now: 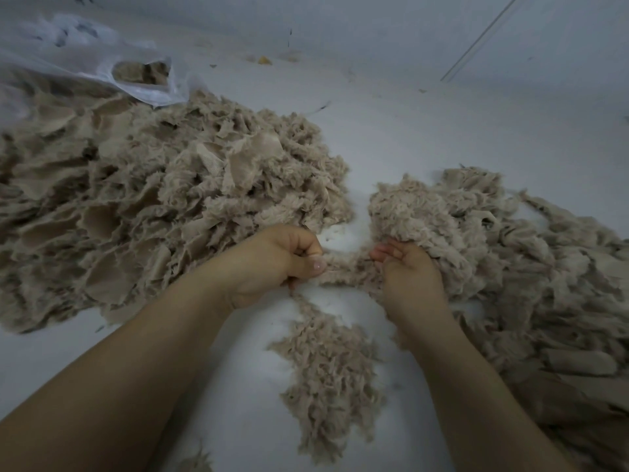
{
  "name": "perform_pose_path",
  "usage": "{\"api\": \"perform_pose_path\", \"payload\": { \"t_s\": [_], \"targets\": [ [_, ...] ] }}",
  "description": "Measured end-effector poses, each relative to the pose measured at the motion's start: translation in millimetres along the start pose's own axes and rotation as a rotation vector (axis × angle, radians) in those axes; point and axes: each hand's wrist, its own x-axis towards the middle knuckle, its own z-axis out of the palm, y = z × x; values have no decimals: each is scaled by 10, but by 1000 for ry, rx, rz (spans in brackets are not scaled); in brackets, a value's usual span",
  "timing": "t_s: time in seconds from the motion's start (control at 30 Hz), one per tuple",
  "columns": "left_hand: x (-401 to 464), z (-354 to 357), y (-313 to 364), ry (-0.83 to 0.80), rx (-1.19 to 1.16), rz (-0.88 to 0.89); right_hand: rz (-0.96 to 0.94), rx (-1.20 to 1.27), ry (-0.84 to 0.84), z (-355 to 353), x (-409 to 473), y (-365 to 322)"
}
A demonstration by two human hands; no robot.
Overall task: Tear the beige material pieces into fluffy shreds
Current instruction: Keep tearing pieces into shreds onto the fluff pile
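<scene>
A beige fluffy piece (347, 271) is stretched between my two hands at the middle of the view. My left hand (279, 264) grips its left end with curled fingers and thumb. My right hand (406, 267) grips its right end, and a thick beige clump (418, 212) bulges above that hand. Below the hands a heap of fluffy shreds (326, 373) lies on the white surface. A large pile of beige pieces (143, 199) spreads to the left, and another beige pile (544, 267) to the right.
A translucent plastic bag (102, 63) with beige material inside lies at the upper left. Everything rests on a white surface (442, 114) speckled with small scraps. A thin pale line (483, 35) runs diagonally at the upper right.
</scene>
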Motion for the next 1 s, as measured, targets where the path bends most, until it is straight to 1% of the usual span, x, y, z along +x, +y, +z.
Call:
{"api": "perform_pose_path", "payload": {
  "t_s": [0.13,0.2,0.37,0.43,0.5,0.53,0.6,0.7,0.9,1.0],
  "targets": [
    [-32,-159,-34,102,-171,-58,-47,-111,3,6,-5,-6],
    [-33,-163,-38,133,-216,-35,-89,-192,-14,22,-29,-9],
    [-4,-14,61,33,-500,76,-184,-323,-61,15,-105,6],
    [10,-14,60,53,-584,85,-249,-435,-73,2,-114,16],
    [11,-13,30,124,-566,93,-302,-506,-100,7,-121,24],
    [2,-6,15,149,-553,100,-307,-504,-115,16,-126,24],
    [-13,0,-1,168,-544,108,-306,-535,-117,25,-128,17],
    [-19,-10,7,179,-532,103,-313,-643,-75,-3,-109,8],
    [-13,-20,-25,192,-451,75,-253,-512,-32,-35,-171,-83],
    [-9,-128,-46,253,-398,66,-267,-557,51,-88,-152,-74]
  ]
}}
